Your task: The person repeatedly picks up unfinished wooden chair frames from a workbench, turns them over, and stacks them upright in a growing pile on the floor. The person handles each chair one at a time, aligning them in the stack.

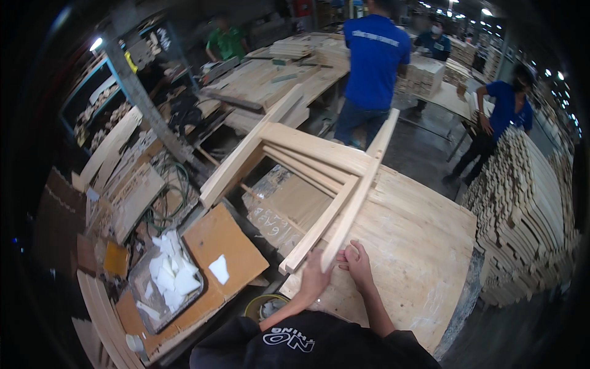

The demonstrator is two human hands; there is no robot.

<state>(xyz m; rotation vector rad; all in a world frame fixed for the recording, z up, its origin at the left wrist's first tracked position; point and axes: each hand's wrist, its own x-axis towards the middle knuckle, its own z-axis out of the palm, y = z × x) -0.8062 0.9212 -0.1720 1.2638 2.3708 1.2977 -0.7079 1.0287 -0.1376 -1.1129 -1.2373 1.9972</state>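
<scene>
A pale wooden frame (pixel 319 147) of long bars joined by a wide cross rail lies over the near workbench, its left part reaching past the bench's edge. My left hand (pixel 314 281) is closed around the near end of its long right-hand bar (pixel 353 209). Just right of that end, my right hand (pixel 357 264) is held with its fingers partly curled and apart, close beside the wood. I see nothing in the right hand. Another bar (pixel 321 224) slants alongside on the left, and thinner slats (pixel 301 169) run below the cross rail.
The plywood bench top (pixel 412 258) spreads to the right. At lower left, a tray of white foam pieces (pixel 172 277) rests by a cardboard sheet (pixel 224 246). A tall stack of wooden parts (pixel 522 215) stands right. A person in blue (pixel 375 61) stands ahead, near another worktable (pixel 276 80).
</scene>
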